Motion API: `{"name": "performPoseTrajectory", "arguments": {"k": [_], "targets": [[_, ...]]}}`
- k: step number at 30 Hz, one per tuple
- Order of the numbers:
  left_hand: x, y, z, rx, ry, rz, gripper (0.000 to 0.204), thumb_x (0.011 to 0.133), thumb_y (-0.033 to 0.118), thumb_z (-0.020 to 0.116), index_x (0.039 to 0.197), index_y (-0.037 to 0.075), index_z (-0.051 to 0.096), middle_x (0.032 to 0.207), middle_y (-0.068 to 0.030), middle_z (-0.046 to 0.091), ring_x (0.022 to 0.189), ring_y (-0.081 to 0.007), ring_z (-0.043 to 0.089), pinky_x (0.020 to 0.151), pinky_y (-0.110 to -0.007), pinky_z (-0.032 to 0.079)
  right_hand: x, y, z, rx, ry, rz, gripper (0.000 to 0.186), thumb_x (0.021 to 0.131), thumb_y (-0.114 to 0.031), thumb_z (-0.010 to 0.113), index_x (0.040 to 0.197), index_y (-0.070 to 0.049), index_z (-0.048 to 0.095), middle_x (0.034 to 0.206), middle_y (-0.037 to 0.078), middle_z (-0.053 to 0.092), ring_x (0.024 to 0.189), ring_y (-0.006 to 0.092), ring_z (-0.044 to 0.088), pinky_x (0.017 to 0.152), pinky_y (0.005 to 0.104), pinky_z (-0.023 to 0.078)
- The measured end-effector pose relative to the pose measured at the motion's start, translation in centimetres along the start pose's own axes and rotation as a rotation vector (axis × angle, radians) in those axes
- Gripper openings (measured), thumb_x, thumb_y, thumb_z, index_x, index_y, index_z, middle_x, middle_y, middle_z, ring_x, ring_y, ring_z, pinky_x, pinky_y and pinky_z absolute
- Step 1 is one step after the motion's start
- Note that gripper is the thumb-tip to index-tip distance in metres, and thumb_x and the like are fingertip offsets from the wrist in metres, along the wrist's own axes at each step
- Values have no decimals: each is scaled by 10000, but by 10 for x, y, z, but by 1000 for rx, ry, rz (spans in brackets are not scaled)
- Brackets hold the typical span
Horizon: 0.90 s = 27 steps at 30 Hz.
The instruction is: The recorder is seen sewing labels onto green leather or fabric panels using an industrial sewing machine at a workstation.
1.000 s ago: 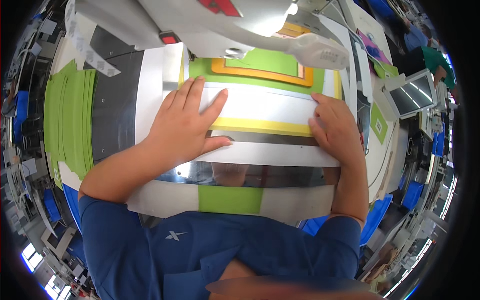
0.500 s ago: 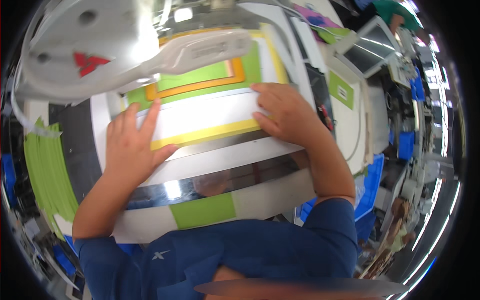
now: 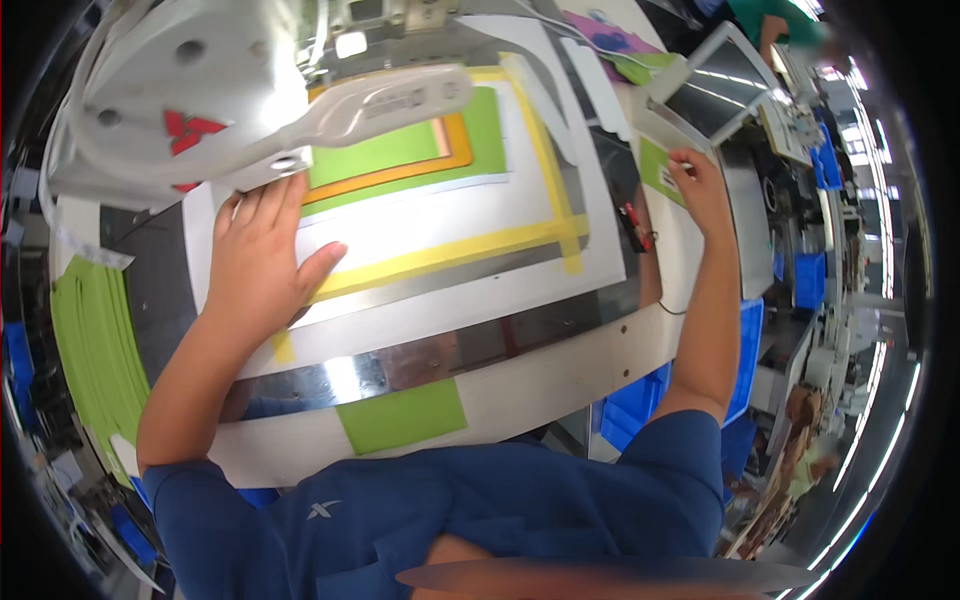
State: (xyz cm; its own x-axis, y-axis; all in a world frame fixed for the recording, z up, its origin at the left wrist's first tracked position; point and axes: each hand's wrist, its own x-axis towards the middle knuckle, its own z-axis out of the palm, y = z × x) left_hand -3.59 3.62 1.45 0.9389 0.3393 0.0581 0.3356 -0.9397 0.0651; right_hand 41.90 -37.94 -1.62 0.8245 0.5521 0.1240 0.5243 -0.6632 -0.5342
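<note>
My left hand (image 3: 255, 250) lies flat with fingers outstretched on a white sheet edged with yellow tape (image 3: 450, 255), beside the white sewing machine head (image 3: 210, 90). Under the machine's arm, an orange frame (image 3: 400, 172) rests on a green fabric piece (image 3: 487, 130). Reaching out to the right, my right hand (image 3: 702, 195) has its fingers pinched together above a small green piece with a white label (image 3: 650, 160). What lies between those fingertips is too small to make out.
A red-handled tool (image 3: 637, 228) lies right of the white sheet. Green fabric strips (image 3: 90, 340) are stacked at the left. Another green piece (image 3: 403, 416) lies on the table's front edge. Blue bins (image 3: 635, 405) stand below on the right; a tilted screen (image 3: 715, 85) is at the back right.
My right hand has left the white sheet and moved right to the small labelled green piece, its fingers now drawn together. My left hand stays on the sheet, its fingers closer together.
</note>
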Motion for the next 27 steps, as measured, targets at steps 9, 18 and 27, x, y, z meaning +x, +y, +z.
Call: {"name": "performPoseTrajectory", "arguments": {"k": [9,18,27], "targets": [[-16,7,-38,63,-264,-157,698,916,469,754,1368,-49,628,1351,-257,672,1254,-341,640,1052,-468,474,2,33,-15,-61,-229,143,130,996,-145,679,988,-19,654,793,-19,563,727,92,508,670,290,423],[-12,7,16,-61,271,216,814,927,577,724,1476,-7,579,1468,-244,590,1326,-365,588,1099,-469,459,-22,-8,-12,-82,-113,124,156,1029,-180,667,982,-33,645,845,-13,583,803,90,531,745,286,438],[-18,10,4,6,44,7,876,922,624,708,1445,-65,574,1436,-281,590,1302,-378,593,1073,-455,454,-12,19,-19,-75,-213,218,141,1028,-162,688,974,-37,652,839,0,617,783,95,554,748,273,447]]}}
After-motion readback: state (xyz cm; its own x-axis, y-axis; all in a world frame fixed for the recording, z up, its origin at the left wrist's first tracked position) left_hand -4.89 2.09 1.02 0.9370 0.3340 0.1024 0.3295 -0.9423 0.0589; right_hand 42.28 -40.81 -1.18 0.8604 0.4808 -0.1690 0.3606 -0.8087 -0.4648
